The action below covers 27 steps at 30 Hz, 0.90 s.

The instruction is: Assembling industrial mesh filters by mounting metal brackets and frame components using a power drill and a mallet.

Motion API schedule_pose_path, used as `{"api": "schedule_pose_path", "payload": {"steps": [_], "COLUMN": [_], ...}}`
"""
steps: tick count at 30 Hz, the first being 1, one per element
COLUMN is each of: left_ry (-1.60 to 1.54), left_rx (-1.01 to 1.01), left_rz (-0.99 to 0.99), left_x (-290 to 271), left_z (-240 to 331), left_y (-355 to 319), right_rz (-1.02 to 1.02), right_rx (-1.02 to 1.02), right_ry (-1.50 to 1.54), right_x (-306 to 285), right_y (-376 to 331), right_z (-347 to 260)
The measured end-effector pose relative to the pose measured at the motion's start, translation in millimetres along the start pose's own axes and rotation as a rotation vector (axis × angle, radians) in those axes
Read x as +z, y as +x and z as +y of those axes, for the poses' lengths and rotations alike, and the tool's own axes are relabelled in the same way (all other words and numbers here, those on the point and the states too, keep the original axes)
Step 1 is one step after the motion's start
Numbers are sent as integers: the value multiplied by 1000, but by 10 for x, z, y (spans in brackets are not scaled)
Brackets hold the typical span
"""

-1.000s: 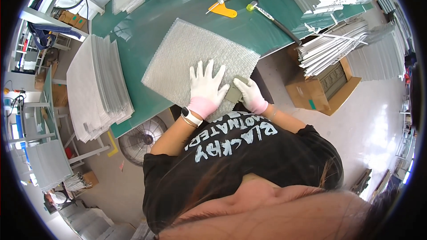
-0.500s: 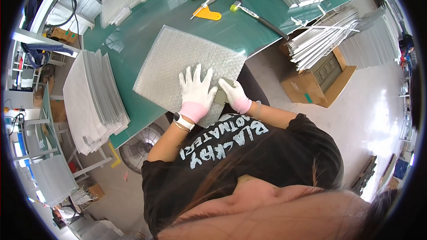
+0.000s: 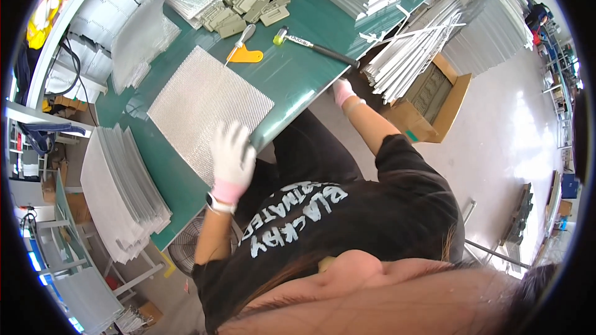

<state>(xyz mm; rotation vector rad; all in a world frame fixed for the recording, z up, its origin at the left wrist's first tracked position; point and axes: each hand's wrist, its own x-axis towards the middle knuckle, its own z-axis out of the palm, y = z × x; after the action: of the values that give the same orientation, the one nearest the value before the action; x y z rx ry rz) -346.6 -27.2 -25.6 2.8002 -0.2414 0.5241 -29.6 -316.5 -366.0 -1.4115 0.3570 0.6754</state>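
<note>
A square silvery mesh sheet (image 3: 202, 102) lies flat on the green table (image 3: 288, 127), one corner at the near edge. My left hand (image 3: 233, 152), in a white glove with a pink cuff, is over the sheet's near right edge with its fingers stretched out; nothing shows in it. Stretched away to the right, my gloved right hand (image 3: 343, 91) is at the table's edge, close to the bundle of white strips (image 3: 413, 53). Its fingers are mostly hidden, so what they touch cannot be made out.
Beyond the sheet lie a screwdriver (image 3: 242, 42), an orange-yellow tool (image 3: 249, 56), a hammer (image 3: 316, 48) and a heap of grey-green plates (image 3: 248, 9). Mesh sheets are stacked at left (image 3: 121, 192). An open cardboard box (image 3: 450, 108) stands right, below the strips. A fan (image 3: 186, 242) is below the table.
My right hand has left the sheet and the grey-green plate there, reaching right to the table's edge. My left hand has shifted to the sheet's near edge. The view has turned; the plate no longer shows.
</note>
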Motion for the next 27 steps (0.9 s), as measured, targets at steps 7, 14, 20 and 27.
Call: {"api": "schedule_pose_path", "payload": {"steps": [7,14,20,27], "left_ry": [-363,-1045,-1874,-2303], "left_rx": [-126,-716,-1257,-787], "left_rz": [-161,-129,2,293], "left_x": [303,845,1503,1544], "left_z": [382,331,248,278], "left_y": [-1123,-1594,-1096,-1063], "right_rz": [92,-179,56,33], "right_rx": [-411,-558,-133,-355], "right_ry": [26,651,670,619], "right_x": [-409,-850,488,50], "right_y": [1334,1142,-1540,-2620], "right_z": [432,224,-284,-465]}}
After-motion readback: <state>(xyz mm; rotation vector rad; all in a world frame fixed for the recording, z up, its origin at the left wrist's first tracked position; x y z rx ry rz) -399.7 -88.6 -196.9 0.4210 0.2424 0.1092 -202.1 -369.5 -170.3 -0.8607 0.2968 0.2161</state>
